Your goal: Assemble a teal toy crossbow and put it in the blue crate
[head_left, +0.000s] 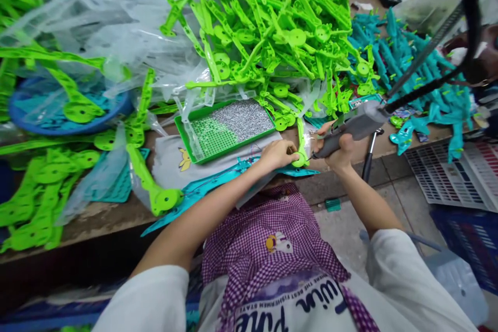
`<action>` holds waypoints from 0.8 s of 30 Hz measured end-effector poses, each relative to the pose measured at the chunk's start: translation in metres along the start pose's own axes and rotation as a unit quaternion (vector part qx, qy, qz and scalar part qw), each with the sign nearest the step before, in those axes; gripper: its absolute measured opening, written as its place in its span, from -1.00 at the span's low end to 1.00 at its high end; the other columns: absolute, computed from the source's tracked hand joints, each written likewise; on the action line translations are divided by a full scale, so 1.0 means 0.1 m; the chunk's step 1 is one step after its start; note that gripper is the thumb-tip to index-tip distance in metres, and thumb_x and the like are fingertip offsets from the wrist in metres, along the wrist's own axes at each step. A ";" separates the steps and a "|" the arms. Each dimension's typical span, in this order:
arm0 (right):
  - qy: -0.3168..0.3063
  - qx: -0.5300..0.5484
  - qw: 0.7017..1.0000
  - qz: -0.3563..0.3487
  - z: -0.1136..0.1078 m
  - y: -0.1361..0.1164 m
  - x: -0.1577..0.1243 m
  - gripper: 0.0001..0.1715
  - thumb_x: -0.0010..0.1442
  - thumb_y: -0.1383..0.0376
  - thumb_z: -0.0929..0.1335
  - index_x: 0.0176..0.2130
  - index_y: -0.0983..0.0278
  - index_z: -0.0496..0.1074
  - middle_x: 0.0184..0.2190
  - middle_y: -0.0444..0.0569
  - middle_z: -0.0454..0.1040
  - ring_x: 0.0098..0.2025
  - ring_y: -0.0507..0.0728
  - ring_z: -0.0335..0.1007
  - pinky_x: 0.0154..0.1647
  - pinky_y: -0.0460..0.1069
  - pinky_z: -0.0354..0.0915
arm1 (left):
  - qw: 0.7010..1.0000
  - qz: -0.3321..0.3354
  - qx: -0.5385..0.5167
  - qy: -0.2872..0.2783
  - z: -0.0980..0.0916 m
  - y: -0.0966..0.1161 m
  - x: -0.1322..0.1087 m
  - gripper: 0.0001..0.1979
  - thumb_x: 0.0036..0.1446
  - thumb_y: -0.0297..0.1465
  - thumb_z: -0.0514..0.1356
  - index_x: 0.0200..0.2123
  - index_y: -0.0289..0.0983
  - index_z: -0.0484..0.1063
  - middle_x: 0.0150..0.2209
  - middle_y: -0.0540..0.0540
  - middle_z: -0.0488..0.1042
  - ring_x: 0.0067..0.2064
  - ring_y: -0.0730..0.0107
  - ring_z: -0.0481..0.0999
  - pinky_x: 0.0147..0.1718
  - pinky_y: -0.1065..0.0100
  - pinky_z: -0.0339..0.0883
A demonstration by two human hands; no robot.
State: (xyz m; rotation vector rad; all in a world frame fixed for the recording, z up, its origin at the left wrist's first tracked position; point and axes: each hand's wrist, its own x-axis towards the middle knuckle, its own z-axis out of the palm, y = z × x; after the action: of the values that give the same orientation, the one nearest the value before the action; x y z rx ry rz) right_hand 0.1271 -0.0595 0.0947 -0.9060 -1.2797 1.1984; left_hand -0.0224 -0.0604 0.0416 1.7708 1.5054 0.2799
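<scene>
Left hand: my view shows the left hand (pixel 277 154) just right of the green tray (pixel 179 127), its fingers pinched shut on the round end of a green part (pixel 300 137).
Right hand: the right hand (pixel 337 151), further right of the tray, is wrapped tight around a grey power screwdriver (pixel 356 127), with the tip aimed at that round end.
Green part: it sits at the front edge of the surface (pixel 116 212), right of the tray, and lies over a long teal part (pixel 218 181).
Risk, slip: I judge the tip could skid off the slick plastic into the left fingers, which are very close to it.
Risk, edge: the stacked parts overhang the edge, so a push could tip them off.
Risk, spill: a nudge from the left forearm could scatter the screws (pixel 245 116) in the tray.
Materials: the parts are glossy moulded plastic, flat pierced arms ending in discs. The screws are tiny, silver and glittery.
Behind the tray: a tangled heap of green parts (pixel 272 26) and crinkled clear bags (pixel 97 15).
Far right of the tray: a heap of teal parts (pixel 412 62).
</scene>
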 end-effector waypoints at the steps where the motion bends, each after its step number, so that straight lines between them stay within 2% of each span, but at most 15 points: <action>1: -0.002 0.008 1.000 0.002 -0.01 0.03 0.00 -0.25 -0.28 -0.42 0.35 -0.48 0.15 0.35 -0.79 -0.25 0.17 -0.78 0.03 0.16 -0.77 -0.04 0.11 | 1.000 0.002 -0.004 0.005 0.01 -0.01 0.00 -0.81 0.12 -0.25 0.25 -0.21 -0.15 0.55 -0.17 -0.10 0.61 -0.10 0.17 0.55 -0.15 0.22 0.34; 8: -0.029 0.052 0.998 0.003 -0.08 0.29 -0.07 -0.30 -0.29 -0.32 0.45 -0.49 0.19 0.35 -0.75 -0.25 0.23 -0.74 0.00 0.17 -0.72 -0.06 0.18 | 0.999 0.018 -0.037 0.034 0.11 -0.04 -0.04 -0.81 0.11 -0.27 0.27 -0.20 -0.16 0.55 -0.19 -0.04 0.61 -0.14 0.26 0.55 -0.17 0.29 0.35; 13: -0.056 0.018 0.998 -0.010 -0.20 0.42 -0.12 -0.29 -0.26 -0.39 0.38 -0.53 0.15 0.30 -0.74 -0.21 0.19 -0.64 0.12 0.30 -0.61 0.04 0.32 | 0.999 0.007 -0.023 0.033 0.10 -0.03 -0.06 -0.81 0.12 -0.26 0.26 -0.23 -0.17 0.58 -0.17 -0.08 0.61 -0.13 0.23 0.54 -0.16 0.27 0.34; 17: -0.077 0.005 0.997 -0.011 -0.21 0.45 -0.13 -0.27 -0.23 -0.44 0.32 -0.55 0.14 0.31 -0.74 -0.18 0.23 -0.67 0.11 0.26 -0.63 0.06 0.28 | 0.999 0.006 -0.020 0.033 0.10 -0.05 -0.05 -0.82 0.12 -0.24 0.25 -0.24 -0.15 0.59 -0.15 -0.08 0.60 -0.11 0.22 0.54 -0.14 0.26 0.34; 20: -0.080 -0.002 0.997 -0.004 -0.19 0.44 -0.14 -0.20 -0.29 -0.49 0.28 -0.56 0.15 0.30 -0.73 -0.16 0.27 -0.69 0.10 0.22 -0.65 0.05 0.26 | 0.999 0.013 -0.016 0.032 0.12 -0.06 -0.05 -0.81 0.13 -0.25 0.24 -0.22 -0.16 0.58 -0.14 -0.09 0.60 -0.10 0.21 0.53 -0.12 0.25 0.34; 24: -0.047 -0.013 0.999 0.005 -0.19 0.41 -0.18 -0.24 -0.25 -0.43 0.34 -0.47 0.16 0.37 -0.70 -0.17 0.32 -0.68 0.09 0.26 -0.63 0.04 0.29 | 0.999 0.015 -0.008 0.033 0.11 -0.06 -0.07 -0.81 0.13 -0.25 0.25 -0.22 -0.17 0.56 -0.14 -0.10 0.59 -0.08 0.19 0.53 -0.09 0.23 0.34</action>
State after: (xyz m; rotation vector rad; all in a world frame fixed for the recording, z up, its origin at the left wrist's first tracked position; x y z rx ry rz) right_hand 0.1416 -0.0666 0.0492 -0.8842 -1.3699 1.2477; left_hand -0.0220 -0.0715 0.0329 1.7875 1.5191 0.3682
